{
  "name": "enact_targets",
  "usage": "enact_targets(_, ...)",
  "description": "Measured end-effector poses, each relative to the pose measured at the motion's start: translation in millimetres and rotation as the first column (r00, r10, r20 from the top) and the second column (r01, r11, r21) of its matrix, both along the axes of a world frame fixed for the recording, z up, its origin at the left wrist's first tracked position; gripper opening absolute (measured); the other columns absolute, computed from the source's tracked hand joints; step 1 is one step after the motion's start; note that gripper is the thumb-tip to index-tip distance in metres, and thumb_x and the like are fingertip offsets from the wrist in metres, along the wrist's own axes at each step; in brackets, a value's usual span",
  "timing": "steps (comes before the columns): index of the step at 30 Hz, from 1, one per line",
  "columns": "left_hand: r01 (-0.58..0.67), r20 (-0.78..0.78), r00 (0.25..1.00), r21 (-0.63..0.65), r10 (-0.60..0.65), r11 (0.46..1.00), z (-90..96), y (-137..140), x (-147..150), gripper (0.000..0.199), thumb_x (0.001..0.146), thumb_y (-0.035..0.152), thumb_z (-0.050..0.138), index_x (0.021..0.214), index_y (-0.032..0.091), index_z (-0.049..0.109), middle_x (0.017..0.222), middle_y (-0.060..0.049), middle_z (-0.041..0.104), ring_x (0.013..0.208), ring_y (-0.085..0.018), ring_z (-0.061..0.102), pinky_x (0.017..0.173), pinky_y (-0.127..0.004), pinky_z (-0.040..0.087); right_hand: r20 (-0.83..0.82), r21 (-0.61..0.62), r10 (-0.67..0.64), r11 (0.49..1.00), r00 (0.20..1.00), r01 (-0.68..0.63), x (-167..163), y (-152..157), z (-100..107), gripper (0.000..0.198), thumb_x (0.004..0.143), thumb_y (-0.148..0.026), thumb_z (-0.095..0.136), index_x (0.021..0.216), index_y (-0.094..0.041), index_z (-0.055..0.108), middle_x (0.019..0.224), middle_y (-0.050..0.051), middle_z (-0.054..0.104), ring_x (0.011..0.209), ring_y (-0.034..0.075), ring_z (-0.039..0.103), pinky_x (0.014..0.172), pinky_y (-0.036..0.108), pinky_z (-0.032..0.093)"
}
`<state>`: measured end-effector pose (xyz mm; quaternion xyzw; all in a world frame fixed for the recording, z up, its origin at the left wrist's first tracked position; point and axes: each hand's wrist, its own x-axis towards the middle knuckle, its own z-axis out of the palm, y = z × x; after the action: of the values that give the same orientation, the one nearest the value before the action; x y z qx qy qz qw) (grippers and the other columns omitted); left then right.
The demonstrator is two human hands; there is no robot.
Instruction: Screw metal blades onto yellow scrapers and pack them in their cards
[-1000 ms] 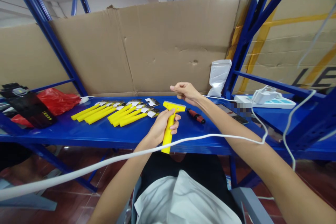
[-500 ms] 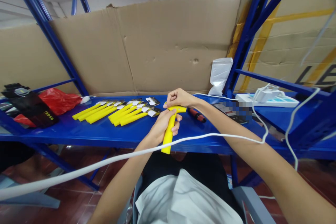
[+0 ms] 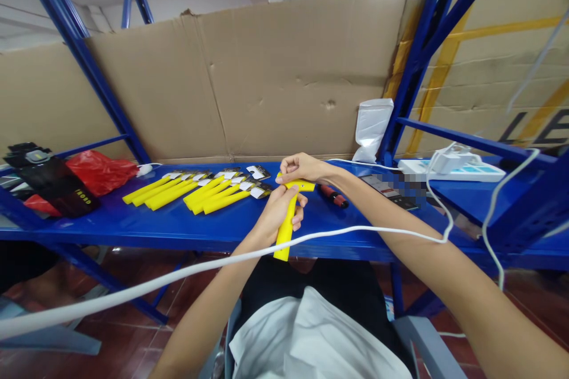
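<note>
My left hand (image 3: 274,212) is wrapped round the handle of a yellow T-shaped tool (image 3: 285,237), its handle pointing down over the table's front edge. Small dark holes show in the tool's crosspiece. My right hand (image 3: 299,168) is closed in a pinch at the left end of the crosspiece; what lies between the fingertips is too small to make out. Just right of the tool lies a red and black screwdriver-like tool (image 3: 334,195). On the left, several yellow handles (image 3: 171,194) with black and white heads lie side by side on the table.
A white cable (image 3: 213,263) hangs across the view in front of my forearms. The blue table (image 3: 133,228) has a cardboard wall (image 3: 288,83) behind it. A black bag (image 3: 66,183) and red plastic bag (image 3: 100,169) sit left; a power strip (image 3: 480,172) lies right.
My right hand has shifted very slightly left at the crosspiece, its fingers a little differently bent. The left hand and yellow tool stay nearly still.
</note>
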<state>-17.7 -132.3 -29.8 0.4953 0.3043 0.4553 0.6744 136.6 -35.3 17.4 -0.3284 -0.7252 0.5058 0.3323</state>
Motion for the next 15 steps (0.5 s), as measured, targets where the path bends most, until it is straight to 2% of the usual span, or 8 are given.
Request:
enact_targets(3, -0.013, -0.003, 1.000, 0.014, 0.013, 1.000, -2.6, 0.0, 0.6, 0.050, 0.091, 0.056, 0.087, 0.103, 0.022, 0.052, 0.067, 0.007, 0.061, 0.037, -0.008, 0.046, 0.040, -0.022, 0.034, -0.008, -0.031, -0.021, 0.999, 1.000, 0.021, -0.9, -2.7, 1.2, 0.069, 0.048, -0.048, 0.113, 0.085, -0.020, 0.064, 0.066, -0.008, 0.063, 0.057, 0.007, 0.049, 0.054, 0.023, 0.036)
enact_targets(6, -0.010, -0.008, 1.000, 0.009, 0.011, 1.000, -3.1, -0.7, 0.4, 0.052, 0.090, 0.058, 0.087, 0.105, 0.023, 0.052, 0.067, 0.007, 0.060, 0.037, -0.008, 0.046, 0.040, -0.023, 0.033, 0.072, -0.075, 0.003, 0.997, 0.997, 0.003, 0.1, -4.3, 1.8, 0.069, 0.053, -0.056, 0.111, 0.092, -0.019, 0.067, 0.073, -0.004, 0.069, 0.062, 0.009, 0.055, 0.054, 0.024, 0.038)
enact_targets(15, -0.018, -0.013, 1.000, 0.022, 0.018, 1.000, 1.6, -3.9, 1.1, 0.049, 0.090, 0.054, 0.085, 0.102, 0.023, 0.050, 0.074, 0.005, 0.063, 0.036, -0.007, 0.044, 0.036, -0.024, 0.035, 0.115, -0.129, 0.169, 0.980, 0.979, -0.154, 1.4, -10.1, 1.4, 0.066, 0.063, -0.067, 0.106, 0.081, -0.019, 0.064, 0.068, -0.007, 0.059, 0.061, 0.009, 0.049, 0.055, 0.023, 0.034)
